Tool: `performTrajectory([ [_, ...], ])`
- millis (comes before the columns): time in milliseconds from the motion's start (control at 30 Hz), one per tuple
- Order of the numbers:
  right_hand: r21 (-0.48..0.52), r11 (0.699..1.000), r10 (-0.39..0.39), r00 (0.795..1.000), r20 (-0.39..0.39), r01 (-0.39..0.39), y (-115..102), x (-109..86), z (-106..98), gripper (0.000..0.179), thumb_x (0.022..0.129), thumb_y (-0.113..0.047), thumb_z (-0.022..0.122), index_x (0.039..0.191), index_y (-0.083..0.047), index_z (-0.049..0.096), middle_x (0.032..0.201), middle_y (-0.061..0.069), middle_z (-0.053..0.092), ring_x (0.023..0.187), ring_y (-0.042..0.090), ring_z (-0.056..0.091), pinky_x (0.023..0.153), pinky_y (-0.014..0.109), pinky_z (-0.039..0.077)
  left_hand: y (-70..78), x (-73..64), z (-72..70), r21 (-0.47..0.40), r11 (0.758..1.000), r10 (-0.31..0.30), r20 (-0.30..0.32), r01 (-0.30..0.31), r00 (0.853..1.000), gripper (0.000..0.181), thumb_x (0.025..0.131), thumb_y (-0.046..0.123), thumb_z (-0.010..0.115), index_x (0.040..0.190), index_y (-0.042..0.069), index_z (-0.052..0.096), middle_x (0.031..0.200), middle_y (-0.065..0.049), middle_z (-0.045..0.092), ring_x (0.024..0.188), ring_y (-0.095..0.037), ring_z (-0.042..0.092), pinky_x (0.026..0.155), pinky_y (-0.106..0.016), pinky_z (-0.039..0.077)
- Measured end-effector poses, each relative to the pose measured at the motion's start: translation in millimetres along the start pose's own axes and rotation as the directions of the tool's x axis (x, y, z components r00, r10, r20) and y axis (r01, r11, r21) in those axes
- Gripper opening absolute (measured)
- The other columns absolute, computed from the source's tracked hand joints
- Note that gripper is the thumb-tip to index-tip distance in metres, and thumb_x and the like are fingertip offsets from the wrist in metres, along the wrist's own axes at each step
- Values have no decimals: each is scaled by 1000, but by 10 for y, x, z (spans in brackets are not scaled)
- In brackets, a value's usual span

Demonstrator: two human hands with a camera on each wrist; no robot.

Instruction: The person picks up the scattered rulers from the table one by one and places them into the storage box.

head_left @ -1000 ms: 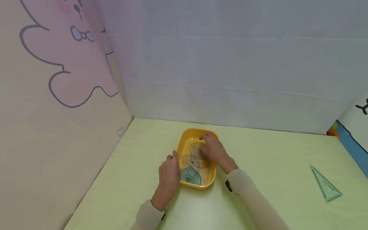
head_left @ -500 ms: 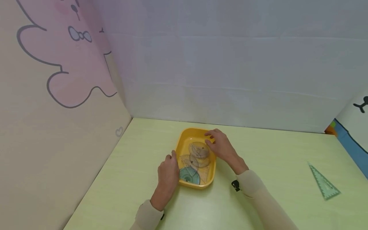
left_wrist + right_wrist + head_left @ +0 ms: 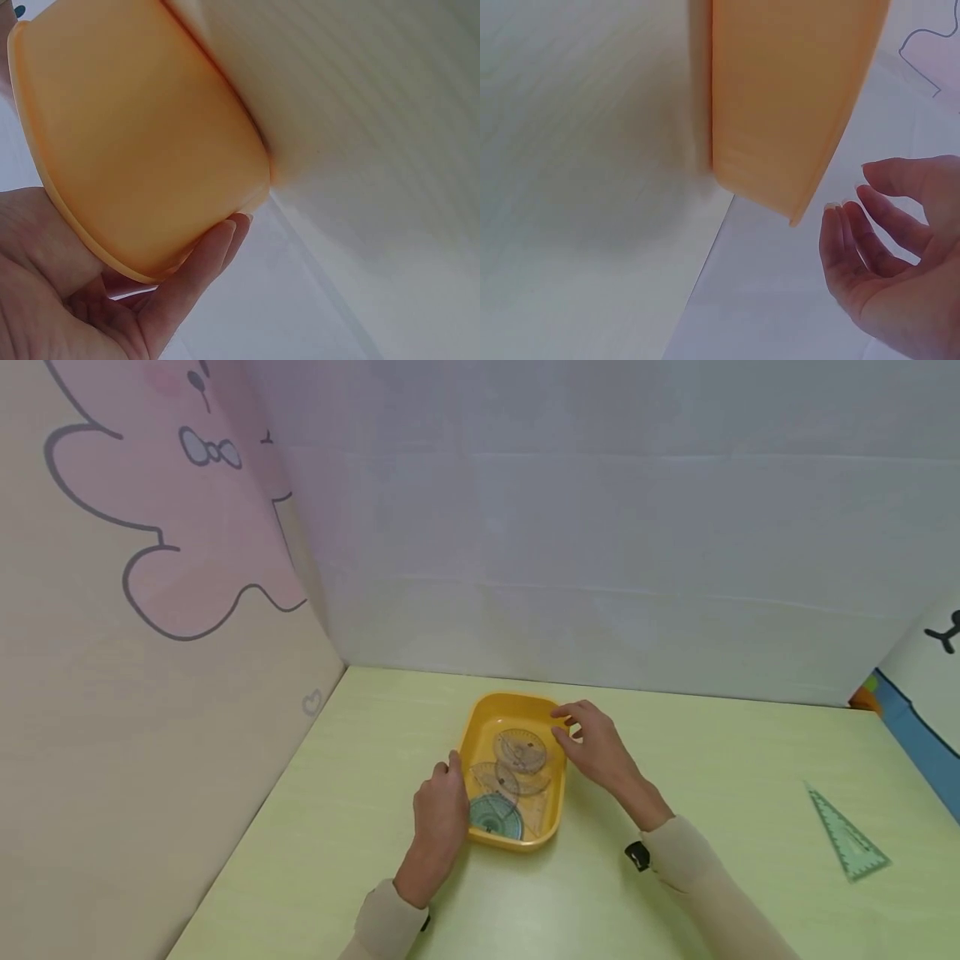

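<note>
A yellow plastic tray [image 3: 517, 700] stands on the table. My left hand [image 3: 441, 810] grips its left rim; in the left wrist view the thumb lies over the rim and the fingers [image 3: 196, 274] press the outer wall. Over the right rim hovers my right hand [image 3: 600, 750], fingers loosely bent and holding nothing, as the right wrist view confirms. Inside the tray a clear protractor [image 3: 520, 750] lies toward the back. More clear pieces overlap in the middle, and a green protractor [image 3: 495, 817] lies at the near left. A clear set square [image 3: 534, 814] seems to lie at the near right.
A green set square [image 3: 849, 837] lies flat on the pale table [image 3: 720, 777], far to the right. White sheeting [image 3: 600, 527] rises behind the table's back edge. A wall with a pink cartoon figure [image 3: 187, 543] borders the left side.
My right hand has come up out of the tray and moved right to its rim, uncovering the back protractor. The left hand stays on the left rim.
</note>
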State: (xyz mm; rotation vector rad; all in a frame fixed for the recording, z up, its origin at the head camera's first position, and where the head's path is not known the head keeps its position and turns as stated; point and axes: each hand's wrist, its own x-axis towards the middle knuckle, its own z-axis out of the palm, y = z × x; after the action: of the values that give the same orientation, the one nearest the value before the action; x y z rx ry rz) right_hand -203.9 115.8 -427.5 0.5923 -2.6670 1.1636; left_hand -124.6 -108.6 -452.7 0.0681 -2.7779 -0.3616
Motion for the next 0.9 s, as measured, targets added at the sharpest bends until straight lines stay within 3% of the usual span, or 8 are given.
performTrajectory([
  [233, 9, 999, -48, 998, -33, 48, 67, -125, -59, 25, 97, -3, 69, 120, 5, 67, 117, 20, 65, 103, 38, 65, 85, 50, 57, 0, 5, 16, 3, 1000, 6, -15, -6, 1000, 37, 90, -5, 73, 126, -7, 63, 90, -19, 67, 62, -34, 68, 54, -43, 57],
  [900, -14, 999, -46, 995, -91, 45, 287, -478, -369, 23, 95, 0, 70, 118, 4, 68, 114, 21, 67, 96, 34, 67, 81, 51, 57, -3, 5, 23, -1, 1000, -4, -4, 4, 1000, 36, 92, -4, 72, 127, -7, 64, 92, -20, 68, 63, -36, 68, 54, -43, 57],
])
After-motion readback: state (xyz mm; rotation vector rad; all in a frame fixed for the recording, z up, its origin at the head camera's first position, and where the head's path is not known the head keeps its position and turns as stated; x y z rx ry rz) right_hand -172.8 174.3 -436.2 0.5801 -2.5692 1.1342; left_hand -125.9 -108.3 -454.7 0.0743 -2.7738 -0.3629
